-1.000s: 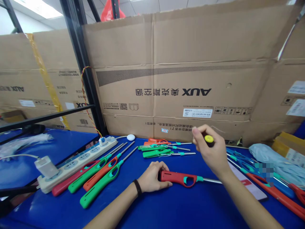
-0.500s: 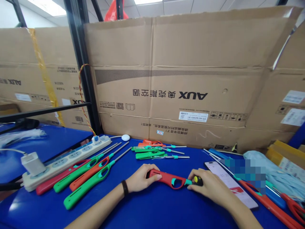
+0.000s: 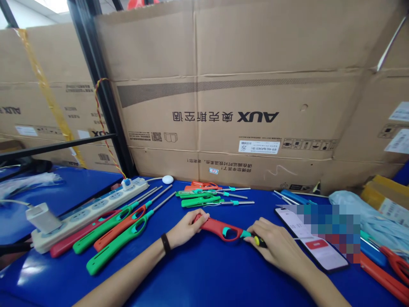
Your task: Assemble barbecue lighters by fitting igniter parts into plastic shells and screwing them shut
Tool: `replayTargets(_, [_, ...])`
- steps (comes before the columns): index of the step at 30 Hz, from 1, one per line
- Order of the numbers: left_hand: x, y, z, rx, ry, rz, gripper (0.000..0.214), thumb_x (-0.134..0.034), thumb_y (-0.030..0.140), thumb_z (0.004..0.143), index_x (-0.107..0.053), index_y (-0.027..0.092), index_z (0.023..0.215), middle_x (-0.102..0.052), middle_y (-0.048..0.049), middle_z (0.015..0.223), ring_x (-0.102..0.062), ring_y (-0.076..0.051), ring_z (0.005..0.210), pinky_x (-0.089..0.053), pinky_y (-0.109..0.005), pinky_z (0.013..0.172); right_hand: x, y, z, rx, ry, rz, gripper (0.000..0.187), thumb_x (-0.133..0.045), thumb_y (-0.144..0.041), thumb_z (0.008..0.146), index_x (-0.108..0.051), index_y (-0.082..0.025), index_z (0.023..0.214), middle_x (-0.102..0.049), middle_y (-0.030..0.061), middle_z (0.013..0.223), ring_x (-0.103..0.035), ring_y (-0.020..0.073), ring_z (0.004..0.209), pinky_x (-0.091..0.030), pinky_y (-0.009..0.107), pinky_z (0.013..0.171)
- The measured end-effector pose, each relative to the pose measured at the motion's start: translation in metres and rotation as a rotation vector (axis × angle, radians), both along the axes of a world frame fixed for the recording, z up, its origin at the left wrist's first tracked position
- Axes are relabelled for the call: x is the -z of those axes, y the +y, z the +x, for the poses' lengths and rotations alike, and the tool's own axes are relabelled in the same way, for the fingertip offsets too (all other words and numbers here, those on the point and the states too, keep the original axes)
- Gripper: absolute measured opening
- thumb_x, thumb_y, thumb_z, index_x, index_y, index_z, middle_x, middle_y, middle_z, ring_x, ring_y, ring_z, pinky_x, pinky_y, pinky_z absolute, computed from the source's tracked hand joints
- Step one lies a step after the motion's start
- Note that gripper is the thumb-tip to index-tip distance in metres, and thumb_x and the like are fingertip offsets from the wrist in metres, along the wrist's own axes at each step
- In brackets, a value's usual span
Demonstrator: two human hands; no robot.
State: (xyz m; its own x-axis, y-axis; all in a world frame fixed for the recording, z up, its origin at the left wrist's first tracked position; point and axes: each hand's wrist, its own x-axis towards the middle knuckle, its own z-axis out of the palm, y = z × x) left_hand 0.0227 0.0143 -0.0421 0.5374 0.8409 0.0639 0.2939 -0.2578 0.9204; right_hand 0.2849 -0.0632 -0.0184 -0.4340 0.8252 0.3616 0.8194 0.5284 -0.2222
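My left hand (image 3: 188, 228) is closed round the butt of a red gas lighter (image 3: 213, 226) with a teal trigger, held just over the blue table. My right hand (image 3: 273, 241) is closed at the lighter's teal neck, its fingertips touching there. In the same hand sits a screwdriver (image 3: 257, 241) with a black and yellow handle, mostly hidden by the fingers. A thin metal rod shows beyond that hand, over the phone; whether it belongs to the screwdriver or the lighter I cannot tell. Behind my hands lie green lighters (image 3: 201, 201) and an orange lighter (image 3: 203, 186).
Several lighters (image 3: 115, 245) lie in a row at left, beside a white power strip (image 3: 89, 213) with a charger (image 3: 43, 218). A phone (image 3: 332, 260) lies at right, near more lighters and a blue plastic bag (image 3: 377, 213). Cardboard (image 3: 223, 51) stands behind the table.
The view has tilted down slightly. My hands and the red lighter sit a little further left and higher in the picture. The screwdriver's handle has turned in my right hand.
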Motion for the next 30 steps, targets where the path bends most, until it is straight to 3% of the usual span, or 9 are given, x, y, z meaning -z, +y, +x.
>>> replayTargets(13, [0.002,-0.004,0.001,0.053,0.001,0.036,0.052,-0.042,0.067,0.083,-0.047,0.016,0.084,-0.040,0.0051,0.065,-0.036,-0.009,0.057,-0.033,-0.021,0.056,-0.001,-0.002,0.002,0.000,-0.028,-0.007,0.013,-0.055,-0.024,0.087,-0.065,-0.023,0.078,-0.063,0.0020,0.069,-0.056,0.0194,0.067,-0.038,0.028,0.055])
replayTargets(17, [-0.003,-0.003,0.000,0.088,0.030,0.022,0.052,-0.040,0.068,0.083,-0.047,0.017,0.083,-0.044,0.0051,0.064,-0.038,-0.008,0.053,-0.034,-0.020,0.054,0.000,0.001,0.005,-0.005,-0.013,0.024,0.012,-0.055,-0.024,0.087,-0.066,-0.023,0.080,-0.065,0.0020,0.071,-0.057,0.0194,0.068,-0.043,0.029,0.059])
replayTargets(22, [-0.019,-0.014,-0.004,0.213,0.135,-0.004,0.052,-0.045,0.064,0.084,-0.054,0.015,0.069,-0.050,0.0038,0.048,-0.042,-0.008,0.044,-0.034,-0.019,0.050,0.000,0.003,0.005,-0.023,0.066,0.164,0.014,-0.054,-0.025,0.089,-0.065,-0.023,0.097,-0.069,0.0043,0.084,-0.061,0.0201,0.077,-0.051,0.031,0.064])
replayTargets(26, [-0.030,-0.036,-0.008,0.327,0.253,-0.114,0.054,-0.042,0.065,0.085,-0.062,0.015,0.087,-0.049,0.0051,0.044,-0.040,-0.008,0.036,-0.035,-0.018,0.042,0.003,0.000,-0.005,-0.115,0.136,0.334,0.024,-0.052,-0.021,0.089,-0.062,-0.026,0.110,-0.070,0.0051,0.097,-0.064,0.0199,0.084,-0.053,0.033,0.074])
replayTargets(28, [-0.035,-0.046,-0.015,0.290,0.258,-0.144,0.056,-0.037,0.065,0.087,-0.062,0.015,0.087,-0.050,0.0041,0.046,-0.040,-0.008,0.036,-0.035,-0.017,0.041,0.003,-0.003,-0.009,-0.111,0.213,0.411,0.031,-0.052,-0.017,0.089,-0.058,-0.028,0.117,-0.069,0.0055,0.101,-0.064,0.0195,0.087,-0.052,0.033,0.077])
replayTargets(30, [-0.040,-0.051,-0.031,0.168,0.273,-0.153,0.057,-0.036,0.065,0.087,-0.061,0.014,0.085,-0.052,0.0024,0.050,-0.041,-0.009,0.037,-0.033,-0.018,0.039,0.002,-0.006,-0.011,-0.085,0.279,0.429,0.033,-0.052,-0.017,0.088,-0.057,-0.028,0.118,-0.068,0.0058,0.097,-0.064,0.0186,0.085,-0.052,0.031,0.075])
